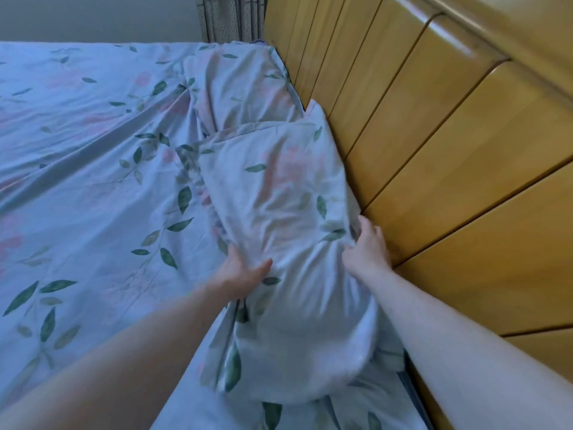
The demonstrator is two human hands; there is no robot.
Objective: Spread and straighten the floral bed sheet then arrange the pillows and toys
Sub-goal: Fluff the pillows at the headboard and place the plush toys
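The floral bed sheet (77, 169) covered the mattress across the left of the view, pale blue with green leaves and faint pink blossoms, and long creases ran through it toward the headboard side. A curtain (231, 17) hung beyond the far edge of the bed, near the corner. Right of centre a pillow (279, 212) in the same floral cloth lay lengthwise along the headboard, its far end raised against the wood, and a second pillow (242, 85) in matching cloth lay beyond it at the far corner of the bed. The left hand (245, 274) gripped the near pillow's left edge, thumb laid over the top of the fabric and the fingers tucked underneath, out of sight. The right hand (367, 248) held the pillow's right edge beside the headboard, its fingers curled into a bunch of the cloth. Both forearms reached in from the bottom of the view. The wooden headboard (449, 150), made of slanted golden panels, filled the right side.
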